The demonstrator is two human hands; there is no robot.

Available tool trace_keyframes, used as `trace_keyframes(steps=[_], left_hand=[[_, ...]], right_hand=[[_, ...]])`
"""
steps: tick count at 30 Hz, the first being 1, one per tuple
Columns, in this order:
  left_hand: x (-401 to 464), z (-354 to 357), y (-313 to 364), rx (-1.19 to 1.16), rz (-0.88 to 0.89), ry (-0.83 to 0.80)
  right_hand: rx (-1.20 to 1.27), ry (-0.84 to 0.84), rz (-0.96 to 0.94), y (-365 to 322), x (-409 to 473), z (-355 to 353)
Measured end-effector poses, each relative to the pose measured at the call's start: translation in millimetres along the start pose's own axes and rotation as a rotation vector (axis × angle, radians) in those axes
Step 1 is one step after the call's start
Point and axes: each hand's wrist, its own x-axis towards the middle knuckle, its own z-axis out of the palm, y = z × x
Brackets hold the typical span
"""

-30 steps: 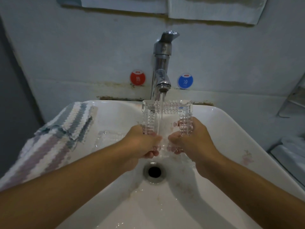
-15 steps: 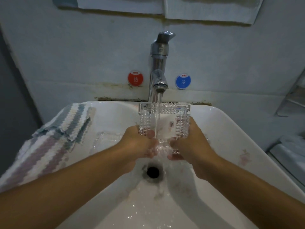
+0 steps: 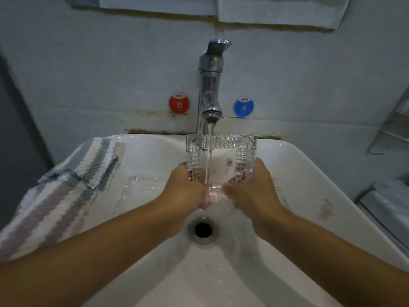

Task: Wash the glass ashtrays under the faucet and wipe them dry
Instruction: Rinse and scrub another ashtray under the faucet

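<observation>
Our left hand (image 3: 188, 187) and right hand (image 3: 252, 187) grip the square ribbed clear-glass ashtray (image 3: 221, 160) under the chrome faucet (image 3: 211, 89), tilted slightly steeper than a second ago; rinsing continues, drying pending.

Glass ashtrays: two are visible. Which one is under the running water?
The square glass ashtray gripped by the left hand and right hand; the other ashtray lies in the sink, beside the towel.

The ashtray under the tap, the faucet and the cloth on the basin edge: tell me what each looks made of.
Ashtray: clear pressed glass, ribbed walls, see-through.
Faucet: metal, likely chrome-plated, with mirror-like reflections.
Cloth: knitted or woven fabric, matte, with zigzag stripes.
</observation>
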Motion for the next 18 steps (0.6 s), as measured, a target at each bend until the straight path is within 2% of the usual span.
trace_keyframes(steps=[8,13,18], left_hand=[[-6.5,-6.7,7.6,0.035,0.063,0.103],[-7.4,-1.3,14.0,0.04,0.049,-0.045],[-4.1,-1.8,16.1,-0.018,-0.061,-0.085]], right_hand=[[0.008,-0.075,-0.017,3.1,2.0,3.8],[0.001,-0.034,0.043,9.7,8.1,1.4],[0.034,-0.005,0.12,9.8,7.5,0.1]])
